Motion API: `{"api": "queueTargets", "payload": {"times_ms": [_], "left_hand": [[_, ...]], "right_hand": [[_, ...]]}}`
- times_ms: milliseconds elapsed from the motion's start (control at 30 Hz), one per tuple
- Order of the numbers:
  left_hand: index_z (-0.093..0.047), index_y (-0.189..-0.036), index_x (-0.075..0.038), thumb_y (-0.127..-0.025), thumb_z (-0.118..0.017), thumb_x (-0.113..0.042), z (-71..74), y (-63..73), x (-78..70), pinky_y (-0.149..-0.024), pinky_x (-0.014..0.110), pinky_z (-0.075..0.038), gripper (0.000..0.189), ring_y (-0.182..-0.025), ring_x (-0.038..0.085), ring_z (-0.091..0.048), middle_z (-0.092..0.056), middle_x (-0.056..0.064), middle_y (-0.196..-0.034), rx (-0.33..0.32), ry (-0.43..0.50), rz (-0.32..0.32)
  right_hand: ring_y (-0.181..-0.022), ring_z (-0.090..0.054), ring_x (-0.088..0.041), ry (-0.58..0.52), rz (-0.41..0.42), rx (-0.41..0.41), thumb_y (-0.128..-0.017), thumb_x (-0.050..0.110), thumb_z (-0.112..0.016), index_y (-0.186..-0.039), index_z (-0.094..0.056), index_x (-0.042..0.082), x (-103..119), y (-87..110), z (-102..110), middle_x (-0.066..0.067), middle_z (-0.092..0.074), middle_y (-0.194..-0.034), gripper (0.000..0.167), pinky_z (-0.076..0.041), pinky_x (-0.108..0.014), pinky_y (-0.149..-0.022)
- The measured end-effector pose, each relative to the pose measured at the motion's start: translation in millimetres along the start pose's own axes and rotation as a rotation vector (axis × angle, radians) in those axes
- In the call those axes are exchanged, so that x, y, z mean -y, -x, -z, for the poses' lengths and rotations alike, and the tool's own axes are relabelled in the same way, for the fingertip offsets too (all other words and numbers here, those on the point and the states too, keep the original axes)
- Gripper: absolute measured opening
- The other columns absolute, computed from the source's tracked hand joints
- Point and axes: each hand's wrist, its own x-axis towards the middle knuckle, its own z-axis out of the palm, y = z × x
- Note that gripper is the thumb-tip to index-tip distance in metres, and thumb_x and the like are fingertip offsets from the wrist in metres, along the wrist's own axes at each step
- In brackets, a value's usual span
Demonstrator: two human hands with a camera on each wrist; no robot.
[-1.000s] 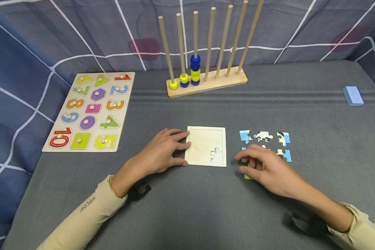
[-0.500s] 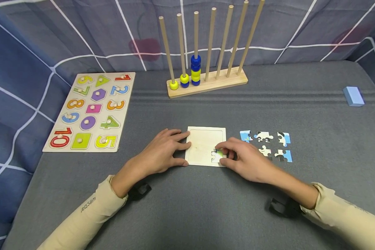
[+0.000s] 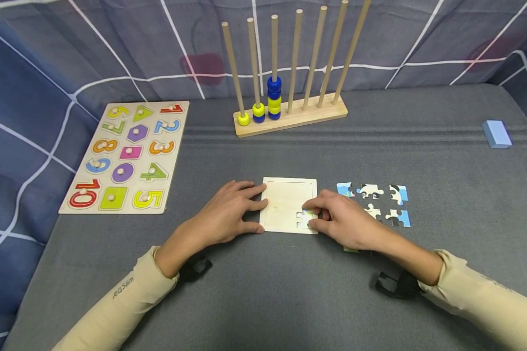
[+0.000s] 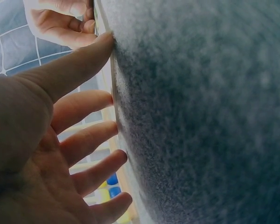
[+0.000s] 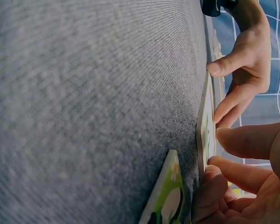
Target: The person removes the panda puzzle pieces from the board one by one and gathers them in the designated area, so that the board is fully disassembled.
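A square wooden puzzle tray (image 3: 285,195) lies in front of me. My left hand (image 3: 228,214) has its fingers spread, their tips and the thumb against the tray's left edge. At the lower right corner my right hand (image 3: 344,219) pinches a small jigsaw puzzle piece between curled forefinger and thumb, the piece mostly covered by the fingers. Beside these fingertips a pale jigsaw-shaped patch (image 3: 300,220) shows in the tray. The right wrist view has a green puzzle piece (image 5: 172,196) on the table below the right hand.
Several panda puzzle pieces (image 3: 370,191) lie right of the tray, some partly hidden by the right hand. A peg rack (image 3: 292,119) with blue and yellow beads stands behind. A number puzzle board (image 3: 127,187) lies left, a light-blue block (image 3: 497,134) far right.
My right hand has moved left from the loose pieces to the tray's lower right corner, and stayed there over the last half second. The left hand has kept its place.
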Motion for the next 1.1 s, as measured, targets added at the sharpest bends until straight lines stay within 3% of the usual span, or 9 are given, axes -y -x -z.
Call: {"api": "queueTargets", "payload": {"times_ms": [733,1100], "left_hand": [[-0.064,-0.133,-0.011,-0.082,-0.08,-0.039,0.0,0.6,-0.4,-0.113,0.06,-0.021,0.06,-0.139,0.036,-0.037,-0.044,0.011,-0.151,-0.003,0.004,-0.001],[-0.065,-0.132,-0.011,-0.081,-0.081,-0.039,0.4,0.5,-0.6,-0.113,0.061,-0.02,0.061,-0.139,0.036,-0.036,-0.044,0.01,-0.151,-0.005,0.007,0.001]], "right_hand": [[-0.078,-0.053,-0.011,-0.017,-0.013,-0.022,-0.087,0.003,-0.07,-0.109,-0.068,0.009,-1.4,0.3,1.8,0.002,-0.061,-0.097,0.023,-0.044,-0.031,-0.068],[-0.071,-0.055,-0.011,-0.082,-0.005,-0.02,-0.088,-0.006,-0.064,-0.099,-0.062,0.013,1.4,1.0,-2.0,0.005,-0.058,-0.081,0.023,-0.045,-0.029,-0.064]]}}
